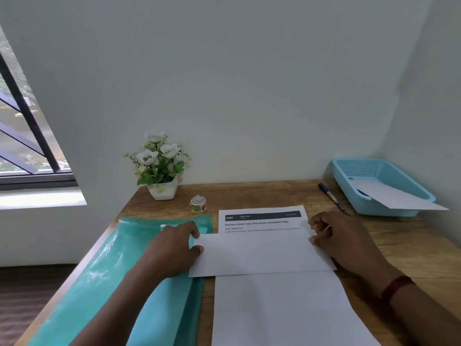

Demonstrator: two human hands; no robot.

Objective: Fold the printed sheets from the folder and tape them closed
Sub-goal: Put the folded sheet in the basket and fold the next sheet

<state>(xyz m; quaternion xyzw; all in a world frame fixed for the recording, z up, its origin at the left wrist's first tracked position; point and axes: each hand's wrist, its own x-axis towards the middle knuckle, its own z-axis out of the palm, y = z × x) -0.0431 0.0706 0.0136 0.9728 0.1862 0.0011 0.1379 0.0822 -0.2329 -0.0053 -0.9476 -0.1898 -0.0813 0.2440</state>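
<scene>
A printed sheet (262,222) lies on the wooden desk (249,193), its near part folded up and over so a blank white flap (259,254) covers most of the text. My left hand (174,245) pinches the flap's left corner. My right hand (341,238) pinches its right corner. A second blank white sheet (282,308) lies under and nearer than the fold. The translucent green folder (112,275) lies to the left, partly under my left arm. A small roll of patterned tape (198,203) stands behind the sheet.
A potted white flower (159,166) stands at the back against the wall. A blue pen (333,198) lies right of the sheet. A blue plastic basket (379,186) in the right corner holds a white sheet that sticks out over its rim.
</scene>
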